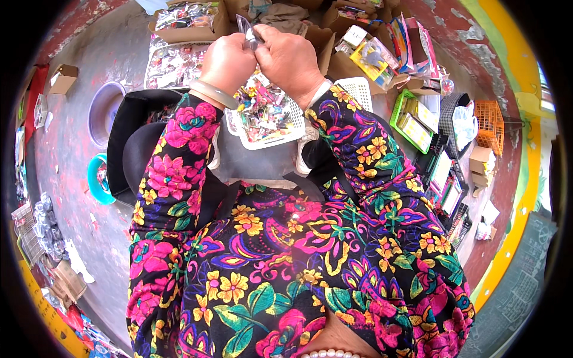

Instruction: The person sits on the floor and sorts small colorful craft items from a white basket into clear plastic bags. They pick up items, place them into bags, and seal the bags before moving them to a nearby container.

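Observation:
My left hand (227,64) and my right hand (290,63) meet at the top centre, both closed. Pinched between their thumbs and fingers is a small clear plastic packet (246,28); my fingers cover much of it, and what is inside cannot be made out. Below the hands stands a white plastic basket (270,143) with a heap of small colourful pieces (265,113), too small to name singly. Beyond my left hand, another white basket (149,76) holds many small clear packets (176,64).
A cardboard box (197,33) of packed items stands behind. To the right are a green basket (412,140), an orange crate (489,126) and several dark crates. On the left lie a black container (128,128), a purple basin (95,113) and a turquoise basin (94,179).

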A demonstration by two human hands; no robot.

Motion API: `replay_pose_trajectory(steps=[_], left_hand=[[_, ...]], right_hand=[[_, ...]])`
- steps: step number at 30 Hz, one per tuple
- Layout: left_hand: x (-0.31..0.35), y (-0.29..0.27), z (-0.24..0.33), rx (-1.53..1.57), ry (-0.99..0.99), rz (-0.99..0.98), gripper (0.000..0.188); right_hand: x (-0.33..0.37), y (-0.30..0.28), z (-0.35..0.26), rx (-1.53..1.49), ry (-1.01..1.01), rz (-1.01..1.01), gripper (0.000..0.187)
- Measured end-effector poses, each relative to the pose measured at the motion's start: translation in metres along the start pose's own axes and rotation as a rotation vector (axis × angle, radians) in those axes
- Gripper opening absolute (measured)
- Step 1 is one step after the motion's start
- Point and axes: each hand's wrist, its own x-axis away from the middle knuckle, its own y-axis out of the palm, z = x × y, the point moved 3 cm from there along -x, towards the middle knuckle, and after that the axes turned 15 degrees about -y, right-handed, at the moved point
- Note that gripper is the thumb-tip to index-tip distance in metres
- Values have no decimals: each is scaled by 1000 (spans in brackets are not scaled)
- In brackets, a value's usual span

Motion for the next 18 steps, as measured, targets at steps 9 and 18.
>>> replay_pose_trajectory(steps=[9,18], left_hand=[[8,-12,7,-524,97,10,20],[10,-13,12,-560,3,132,23]], right_hand=[[-1,3,-13,109,-22,-108,33],[-5,4,-4,219,-167,-22,16]])
